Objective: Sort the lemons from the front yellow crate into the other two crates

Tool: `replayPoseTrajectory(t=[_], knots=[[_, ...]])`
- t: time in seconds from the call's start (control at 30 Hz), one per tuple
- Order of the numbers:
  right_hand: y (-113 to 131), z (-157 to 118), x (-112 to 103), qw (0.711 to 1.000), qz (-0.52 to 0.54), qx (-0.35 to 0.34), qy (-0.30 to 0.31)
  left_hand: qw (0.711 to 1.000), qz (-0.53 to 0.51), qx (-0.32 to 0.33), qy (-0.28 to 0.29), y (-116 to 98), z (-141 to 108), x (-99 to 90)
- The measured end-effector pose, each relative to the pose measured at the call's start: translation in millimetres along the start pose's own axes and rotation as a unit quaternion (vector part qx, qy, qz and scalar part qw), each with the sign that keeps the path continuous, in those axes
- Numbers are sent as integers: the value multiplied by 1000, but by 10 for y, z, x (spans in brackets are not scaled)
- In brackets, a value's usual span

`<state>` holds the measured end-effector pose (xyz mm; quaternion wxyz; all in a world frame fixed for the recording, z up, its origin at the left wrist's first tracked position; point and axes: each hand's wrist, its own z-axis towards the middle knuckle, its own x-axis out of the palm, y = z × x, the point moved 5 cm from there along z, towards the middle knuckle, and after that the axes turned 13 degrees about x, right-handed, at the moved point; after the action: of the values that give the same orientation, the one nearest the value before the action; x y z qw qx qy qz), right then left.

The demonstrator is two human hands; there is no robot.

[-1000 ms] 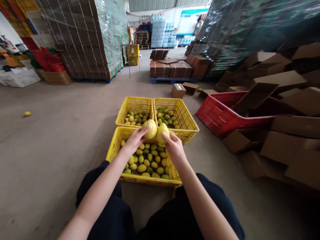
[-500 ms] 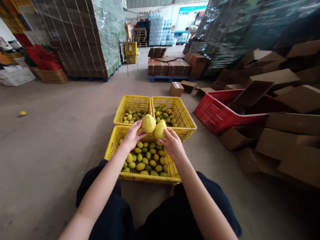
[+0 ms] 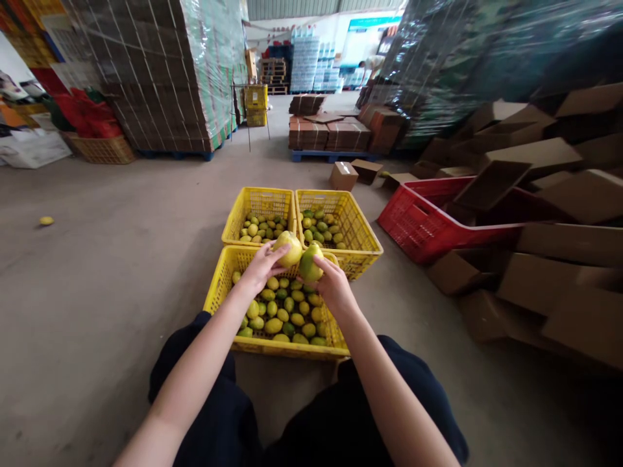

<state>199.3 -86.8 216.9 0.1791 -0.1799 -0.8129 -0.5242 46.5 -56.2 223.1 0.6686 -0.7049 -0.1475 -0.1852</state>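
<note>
My left hand [image 3: 264, 264] is closed around a pale yellow lemon [image 3: 288, 249]. In my right hand [image 3: 333, 280] is a greener lemon [image 3: 311, 263], its green side facing me. The two fruits are held close together above the near yellow crate [image 3: 287, 348], which has many yellow and green lemons [image 3: 273, 325] spread over its bottom. Behind it stand a far-left yellow crate [image 3: 267, 194] and a far-right yellow crate [image 3: 361, 228], side by side, both holding more lemons. My forearms cover part of the near crate's sides.
A red crate [image 3: 413, 224] with cardboard in it stands to the right, amid piled open boxes [image 3: 559, 272]. One lemon [image 3: 46, 221] lies on the floor at left. Flattened cartons [image 3: 328, 135] sit on a blue pallet ahead. A wrapped pallet stack [image 3: 146, 78] rises at back left.
Both hands have come slightly lower and nearer to me with the lemons. The right-hand lemon has been turned, so its green side now shows.
</note>
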Motion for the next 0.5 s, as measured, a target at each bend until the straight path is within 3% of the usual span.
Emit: replayPoseTrajectory(t=[0.27, 0.4, 0.5], knots=[[3, 68, -89, 991, 118, 22, -64, 987, -145, -56, -45, 37, 12, 67], [11, 51, -75, 982, 177, 30, -66, 974, -209, -73, -42, 47, -37, 135], [-3, 84, -60, 972, 230, 25, -31, 958, -276, -73, -14, 62, -61, 174]])
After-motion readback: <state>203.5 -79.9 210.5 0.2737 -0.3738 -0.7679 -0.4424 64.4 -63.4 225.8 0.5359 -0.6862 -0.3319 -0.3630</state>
